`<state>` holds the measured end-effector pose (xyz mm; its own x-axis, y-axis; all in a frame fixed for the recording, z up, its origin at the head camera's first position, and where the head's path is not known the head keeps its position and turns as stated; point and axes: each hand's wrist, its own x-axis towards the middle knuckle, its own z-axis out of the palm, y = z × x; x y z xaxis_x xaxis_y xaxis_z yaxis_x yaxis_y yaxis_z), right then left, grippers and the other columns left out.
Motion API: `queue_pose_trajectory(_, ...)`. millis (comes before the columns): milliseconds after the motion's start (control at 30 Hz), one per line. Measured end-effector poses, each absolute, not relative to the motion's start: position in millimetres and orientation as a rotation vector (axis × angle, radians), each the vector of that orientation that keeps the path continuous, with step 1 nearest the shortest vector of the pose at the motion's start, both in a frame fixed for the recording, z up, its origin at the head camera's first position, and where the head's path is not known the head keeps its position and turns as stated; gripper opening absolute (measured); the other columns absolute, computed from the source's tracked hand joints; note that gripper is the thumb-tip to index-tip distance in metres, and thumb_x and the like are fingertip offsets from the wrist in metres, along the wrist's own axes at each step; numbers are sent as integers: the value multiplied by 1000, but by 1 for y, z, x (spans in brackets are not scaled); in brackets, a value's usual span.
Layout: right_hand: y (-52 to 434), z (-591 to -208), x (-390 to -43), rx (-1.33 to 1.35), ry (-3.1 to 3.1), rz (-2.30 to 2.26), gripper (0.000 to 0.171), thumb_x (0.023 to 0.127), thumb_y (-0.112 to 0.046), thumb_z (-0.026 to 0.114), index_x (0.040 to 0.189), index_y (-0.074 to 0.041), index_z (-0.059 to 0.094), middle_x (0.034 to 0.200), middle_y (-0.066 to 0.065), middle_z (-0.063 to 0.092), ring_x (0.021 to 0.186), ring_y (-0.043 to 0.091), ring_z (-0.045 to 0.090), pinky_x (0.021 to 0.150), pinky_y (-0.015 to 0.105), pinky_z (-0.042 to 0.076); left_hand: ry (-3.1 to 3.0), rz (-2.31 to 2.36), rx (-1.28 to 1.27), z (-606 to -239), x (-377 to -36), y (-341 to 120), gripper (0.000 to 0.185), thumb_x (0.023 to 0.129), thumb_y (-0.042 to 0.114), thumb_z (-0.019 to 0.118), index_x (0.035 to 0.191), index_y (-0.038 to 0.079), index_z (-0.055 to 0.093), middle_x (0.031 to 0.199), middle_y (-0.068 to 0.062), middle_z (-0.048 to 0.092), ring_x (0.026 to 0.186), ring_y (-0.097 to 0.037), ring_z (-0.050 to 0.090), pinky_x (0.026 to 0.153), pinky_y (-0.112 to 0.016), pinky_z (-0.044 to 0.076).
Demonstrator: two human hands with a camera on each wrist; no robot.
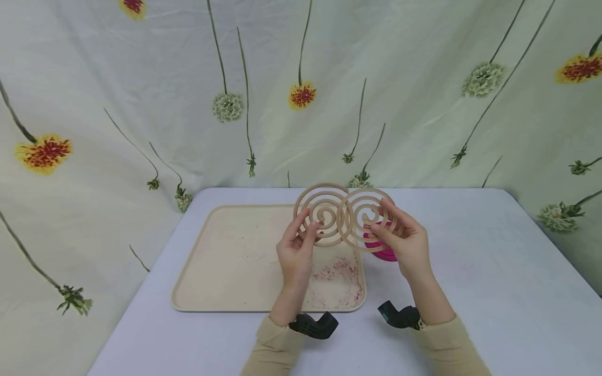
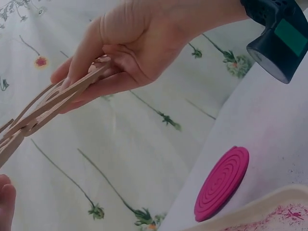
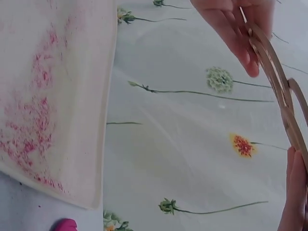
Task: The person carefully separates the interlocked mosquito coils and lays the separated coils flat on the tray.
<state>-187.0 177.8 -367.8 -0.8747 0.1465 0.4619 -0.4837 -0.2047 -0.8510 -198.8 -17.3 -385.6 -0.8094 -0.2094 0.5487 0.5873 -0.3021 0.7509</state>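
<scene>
Two beige sleeves [image 1: 277, 344] are seen nearest the camera, at 6 o'clock, each wrist carrying one black camera [image 1: 314, 325]. Two hands are raised above the table. Two tan spiral coils [image 1: 345, 216] are held up between them, partly interlocked, overlapping at the middle. The left coil is pinched by the left hand [image 1: 296, 250], thumb and fingers curled onto its lower rings. The right coil is pinched by the right hand [image 1: 406, 240], fingers closed round its lower right edge. The coils are kept off the table, over the tray's far right corner, at about 12 o'clock from the hands.

One beige tray [image 1: 226, 261] is laid on the table [image 1: 494, 282] at 10 o'clock from the left hand; pink powder stains [image 1: 336, 282] are spread in its near right corner. One pink spiral disc [image 1: 383, 251] is set flat on the table just right of the tray, largely hidden in the head view by the right coil and right hand; it is shown clearly in the left wrist view. One flowered cloth [image 1: 141, 104] is hung behind.
</scene>
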Motion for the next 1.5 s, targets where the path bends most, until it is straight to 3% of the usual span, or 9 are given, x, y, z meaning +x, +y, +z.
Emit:
queue_pose_trajectory(167,165,-370,-186,323,-1506,2105,51,79,19,62,127,2,56,108,4,65,83,13,67,68,28,55,-1482,-2167,-555,-386,-196,-15,36,96,0,48,131,-8,47,109,-13,57,80,-10,63,68,-25,56)
queue_pose_trajectory(333,158,-373,-186,375,-1368,2067,49,82,18,59,128,3,54,113,8,64,82,14,69,67,26,55,-1552,-2201,-617,-385,-195,-12,39,99,4,43,136,-5,42,110,-22,52,86,-13,65,70,-33,57)
queue_pose_trajectory(567,169,-369,-185,318,-1521,2058,33,93,2,54,124,-3,60,106,-1,67,85,7,64,71,18,54,-1574,-2290,-585,-381,-199,-29,35,93,-1,54,127,-9,51,95,-5,62,86,-13,66,72,-30,57)
queue_pose_trajectory(733,187,-364,-184,424,-1759,2007,31,89,8,57,117,-1,65,94,-3,70,80,10,61,67,16,52,-1662,-2257,-690,-375,-201,-51,32,85,-11,60,116,-15,55,98,-9,65,76,-13,66,65,-27,57)
queue_pose_trajectory(933,206,-360,-180,640,-2062,1884,37,84,9,63,119,1,62,97,-2,67,67,12,53,57,19,52,-1807,-2197,-929,-372,-202,-70,44,81,-15,62,123,-12,49,114,-27,54,71,-13,66,60,-26,56)
queue_pose_trajectory(1100,220,-359,-178,850,-2250,1820,38,82,8,65,120,1,61,91,3,66,62,15,53,50,29,53,-1840,-2205,-1059,-372,-203,-77,37,85,-12,60,120,-16,50,105,-17,58,71,-14,65,59,-29,57)
queue_pose_trajectory(1267,227,-355,-175,886,-2409,1726,34,81,4,68,115,-2,65,76,5,62,57,14,48,46,29,48,-1856,-2152,-1115,-375,-204,-81,25,84,-11,62,107,-18,57,89,-8,65,68,-13,61,56,-26,56)
queue_pose_trajectory(1500,223,-356,-176,811,-2335,1724,32,80,5,69,111,-2,68,74,3,62,56,15,50,47,28,48,-1792,-2213,-1087,-377,-204,-70,30,81,-17,60,110,-18,53,92,-12,61,67,-13,64,57,-28,57)
